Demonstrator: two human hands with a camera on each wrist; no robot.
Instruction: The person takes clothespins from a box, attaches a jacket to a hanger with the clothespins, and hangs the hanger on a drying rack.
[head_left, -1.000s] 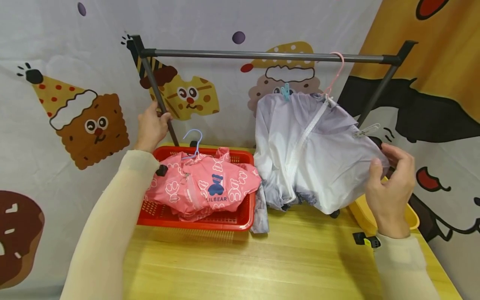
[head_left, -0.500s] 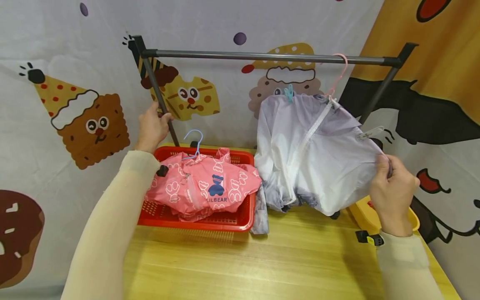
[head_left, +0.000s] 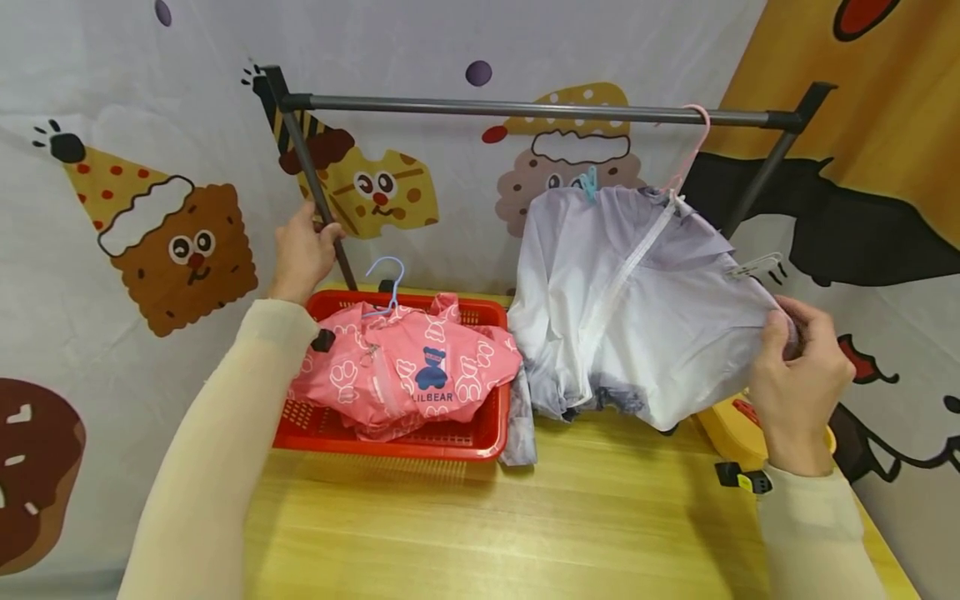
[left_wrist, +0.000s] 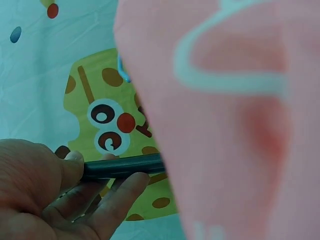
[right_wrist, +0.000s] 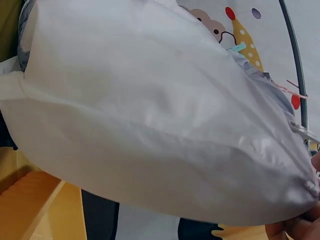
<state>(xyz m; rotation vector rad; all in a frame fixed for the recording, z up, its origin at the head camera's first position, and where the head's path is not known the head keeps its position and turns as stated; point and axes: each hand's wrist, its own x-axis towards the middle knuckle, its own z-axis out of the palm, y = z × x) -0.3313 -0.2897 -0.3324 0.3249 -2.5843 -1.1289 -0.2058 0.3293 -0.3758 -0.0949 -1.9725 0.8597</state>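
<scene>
My left hand [head_left: 303,257] holds the left post [head_left: 315,179] of a dark metal clothes rack, thumb and fingers around it in the left wrist view. A white and pale grey jacket [head_left: 637,300] hangs by a pink hanger [head_left: 693,150] from the rack's top bar [head_left: 480,108]. My right hand [head_left: 802,383] pinches the jacket's right-hand sleeve end and stretches it out sideways; its fingertips are partly hidden by cloth. On the jacket's shoulders sit a blue clothespin [head_left: 590,183] and a white, see-through clothespin [head_left: 753,267].
A red basket [head_left: 390,450] on the wooden table [head_left: 480,533] holds a pink printed jacket [head_left: 405,367] with a blue hanger [head_left: 397,283]. A yellow container [head_left: 723,433] with something red in it stands behind my right hand. A cartoon-printed cloth [head_left: 450,42] covers the wall.
My right hand has closed on the sleeve end and moved right. The white jacket, its hanger and the clothespins have shifted right along the bar. My left hand stays on the post.
</scene>
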